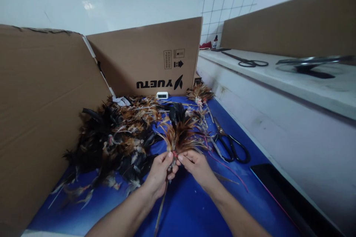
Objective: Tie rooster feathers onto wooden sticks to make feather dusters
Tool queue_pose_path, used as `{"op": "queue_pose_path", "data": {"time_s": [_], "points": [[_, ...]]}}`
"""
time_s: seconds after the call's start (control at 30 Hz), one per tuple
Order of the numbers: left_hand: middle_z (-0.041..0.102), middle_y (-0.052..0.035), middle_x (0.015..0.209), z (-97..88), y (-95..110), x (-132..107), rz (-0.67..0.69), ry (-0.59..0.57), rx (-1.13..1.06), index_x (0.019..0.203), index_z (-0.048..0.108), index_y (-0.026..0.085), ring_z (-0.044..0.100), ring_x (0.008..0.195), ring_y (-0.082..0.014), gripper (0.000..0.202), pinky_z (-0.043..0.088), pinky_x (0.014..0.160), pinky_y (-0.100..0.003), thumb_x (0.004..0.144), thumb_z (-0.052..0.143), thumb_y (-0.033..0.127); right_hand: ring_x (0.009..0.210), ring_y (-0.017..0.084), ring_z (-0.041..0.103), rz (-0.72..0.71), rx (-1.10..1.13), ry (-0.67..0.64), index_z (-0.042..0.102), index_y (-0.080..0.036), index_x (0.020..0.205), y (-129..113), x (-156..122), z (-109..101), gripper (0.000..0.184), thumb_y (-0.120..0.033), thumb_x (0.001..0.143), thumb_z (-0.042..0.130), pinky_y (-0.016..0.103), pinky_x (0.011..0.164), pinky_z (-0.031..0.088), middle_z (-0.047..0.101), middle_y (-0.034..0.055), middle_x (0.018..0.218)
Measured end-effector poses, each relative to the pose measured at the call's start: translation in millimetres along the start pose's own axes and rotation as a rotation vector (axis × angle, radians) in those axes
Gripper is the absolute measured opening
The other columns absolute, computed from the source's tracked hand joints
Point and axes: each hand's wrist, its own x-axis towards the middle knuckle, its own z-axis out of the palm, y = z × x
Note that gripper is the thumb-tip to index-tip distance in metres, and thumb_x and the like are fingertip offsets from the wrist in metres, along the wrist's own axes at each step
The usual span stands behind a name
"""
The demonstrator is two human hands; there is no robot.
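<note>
A bundle of brown and black feathers (182, 133) fans upward in front of me, its base bound with red string (174, 154). My left hand (160, 172) is closed round the bundle's base, thumb pressed against the binding. From the right, my right hand (196, 164) pinches at the red string with thumb and forefinger; the exact grip is partly hidden. A thin stick (160, 209) runs down below my left hand toward the bottom of the view.
Loose feathers (122, 137) are heaped on the blue table (189, 207) at left. Scissors (230, 144) and a pink cord (236, 174) lie at right, near a black flat object (289, 192). Cardboard panels (144, 55) stand behind and left. More scissors (250, 63) rest on the ledge.
</note>
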Motion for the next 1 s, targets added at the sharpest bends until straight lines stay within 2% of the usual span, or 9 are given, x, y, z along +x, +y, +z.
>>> {"op": "queue_pose_path", "data": {"time_s": [0.2, 0.33, 0.53, 0.6, 0.8, 1.0], "points": [[0.052, 0.0006, 0.070, 1.8, 0.2, -0.9, -0.048, 0.034, -0.004, 0.083, 0.040, 0.017, 0.037, 0.046, -0.0015, 0.034, 0.015, 0.038, -0.013, 0.081, 0.053, 0.049, 0.054, 0.009, 0.043, -0.040, 0.047, -0.019, 0.057, -0.015, 0.072, 1.5, 1.4, 0.9, 0.025, -0.040, 0.079, 0.058, 0.023, 0.052, 0.033, 0.055, -0.0011, 0.063], [0.050, 0.0025, 0.069, 3.6, 2.7, -2.8, -0.086, 0.038, -0.002, 0.082, 0.037, 0.018, 0.034, 0.045, -0.0009, 0.034, 0.014, 0.039, -0.013, 0.081, 0.053, 0.048, 0.054, 0.010, 0.043, -0.057, -0.010, 0.006, 0.055, -0.016, 0.066, -2.5, 0.9, 1.4, 0.025, -0.038, 0.077, 0.058, 0.023, 0.052, 0.034, 0.049, -0.0030, 0.057], [0.046, 0.0047, 0.067, 6.6, 5.3, -6.8, -0.039, 0.009, 0.065, 0.082, 0.036, 0.019, 0.032, 0.047, -0.0010, 0.035, 0.013, 0.038, -0.013, 0.075, 0.063, 0.041, 0.053, 0.010, 0.042, -0.049, -0.095, 0.056, 0.045, -0.019, 0.056, -2.2, 0.8, 0.6, 0.028, -0.034, 0.078, 0.054, 0.023, 0.052, 0.034, 0.038, -0.0053, 0.049], [0.046, 0.0046, 0.067, 7.1, 5.0, -6.6, -0.023, 0.011, 0.088, 0.082, 0.037, 0.019, 0.032, 0.046, -0.0012, 0.034, 0.014, 0.038, -0.014, 0.075, 0.063, 0.040, 0.052, 0.010, 0.041, -0.050, -0.099, 0.066, 0.043, -0.019, 0.056, 0.0, 1.3, 0.3, 0.029, -0.034, 0.078, 0.053, 0.023, 0.051, 0.033, 0.038, -0.0054, 0.049], [0.047, 0.0040, 0.068, 7.3, 5.1, -4.8, -0.007, 0.011, 0.092, 0.082, 0.036, 0.019, 0.031, 0.046, -0.0013, 0.034, 0.015, 0.038, -0.014, 0.076, 0.061, 0.041, 0.052, 0.009, 0.040, -0.073, -0.080, 0.062, 0.051, -0.017, 0.061, -0.4, 1.9, 0.7, 0.026, -0.038, 0.076, 0.056, 0.022, 0.048, 0.032, 0.045, -0.0033, 0.053], [0.047, 0.0042, 0.067, 6.7, 5.2, -5.2, 0.004, 0.033, 0.106, 0.082, 0.036, 0.019, 0.032, 0.046, -0.0017, 0.035, 0.015, 0.037, -0.014, 0.075, 0.062, 0.040, 0.052, 0.010, 0.039, -0.006, -0.070, 0.078, 0.052, -0.017, 0.060, -0.9, 0.7, 1.0, 0.030, -0.042, 0.075, 0.057, 0.022, 0.047, 0.030, 0.046, -0.0031, 0.052]]}}
